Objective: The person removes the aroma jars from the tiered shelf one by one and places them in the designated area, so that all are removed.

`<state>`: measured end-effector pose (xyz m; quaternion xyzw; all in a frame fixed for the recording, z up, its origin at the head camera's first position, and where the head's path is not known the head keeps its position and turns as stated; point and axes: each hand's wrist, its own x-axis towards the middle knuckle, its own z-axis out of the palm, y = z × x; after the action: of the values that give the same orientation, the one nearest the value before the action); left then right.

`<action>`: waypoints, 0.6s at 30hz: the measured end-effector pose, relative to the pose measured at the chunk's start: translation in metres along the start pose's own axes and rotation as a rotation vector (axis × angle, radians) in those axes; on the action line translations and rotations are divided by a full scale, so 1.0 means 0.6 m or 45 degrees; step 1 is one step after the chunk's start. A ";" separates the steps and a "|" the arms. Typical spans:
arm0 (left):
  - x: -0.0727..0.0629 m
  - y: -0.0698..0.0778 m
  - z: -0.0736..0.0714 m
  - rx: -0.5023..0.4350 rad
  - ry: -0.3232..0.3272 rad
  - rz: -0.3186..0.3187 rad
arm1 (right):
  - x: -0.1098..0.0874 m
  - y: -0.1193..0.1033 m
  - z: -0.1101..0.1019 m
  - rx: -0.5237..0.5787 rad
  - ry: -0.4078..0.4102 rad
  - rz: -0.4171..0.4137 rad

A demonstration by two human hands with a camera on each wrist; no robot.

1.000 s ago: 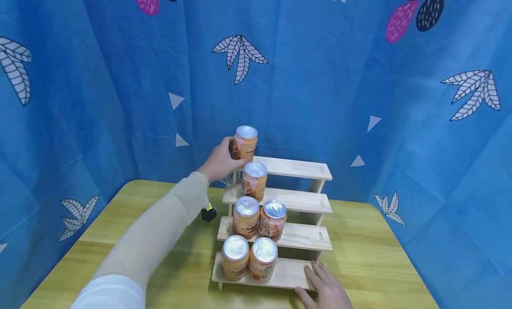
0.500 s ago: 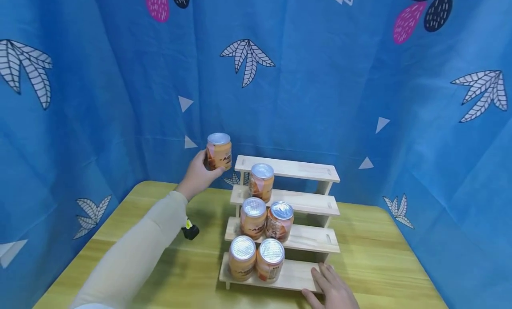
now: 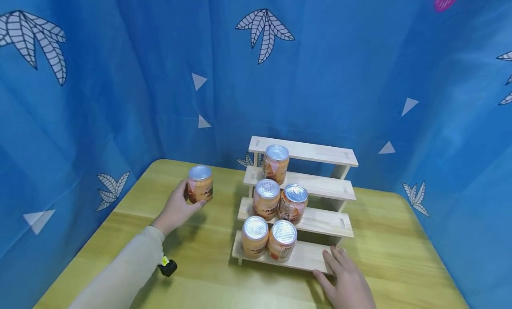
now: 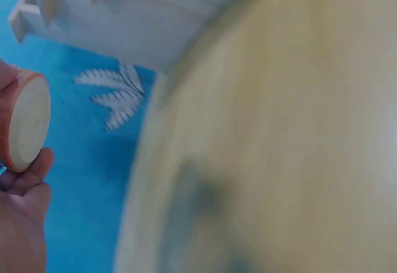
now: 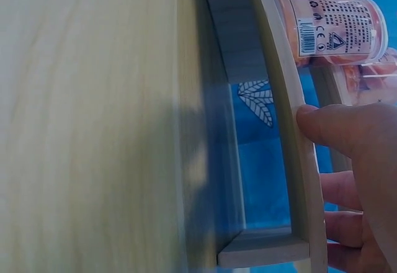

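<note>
My left hand (image 3: 176,210) holds an orange can (image 3: 200,187) with a silver lid, upright above the left side of the table. In the left wrist view the pale base of that can (image 4: 29,124) shows, with fingers around its side. My right hand (image 3: 347,275) rests on the right end of the lowest step of a wooden stepped rack (image 3: 310,254). In the right wrist view its thumb (image 5: 325,124) touches the board's front edge, while the other fingers lie over the top. Several similar cans stand on the rack's left part, such as a front can (image 3: 282,246).
The top step (image 3: 304,150) of the rack carries no can; the third step holds a single can (image 3: 276,166). A wood-grain table (image 3: 208,273) lies underneath, and a blue patterned curtain (image 3: 320,78) surrounds it. A small black device (image 3: 168,268) sits at the left sleeve.
My left hand has taken the can off the top step, moving it left and down. My right hand stays on the lowest step. The head view has shifted.
</note>
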<state>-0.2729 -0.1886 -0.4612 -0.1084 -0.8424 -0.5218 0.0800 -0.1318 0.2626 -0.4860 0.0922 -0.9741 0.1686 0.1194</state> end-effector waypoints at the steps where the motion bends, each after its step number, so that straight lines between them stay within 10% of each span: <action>1: -0.011 -0.008 -0.004 0.010 0.001 -0.012 | 0.002 0.000 0.000 0.001 0.001 -0.004; 18: -0.103 -0.075 0.000 0.207 -0.051 -0.147 | 0.002 -0.004 -0.003 0.025 0.025 -0.014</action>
<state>-0.2253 -0.2143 -0.5156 -0.0631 -0.8882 -0.4533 0.0416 -0.1324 0.2609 -0.4835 0.0970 -0.9707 0.1783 0.1289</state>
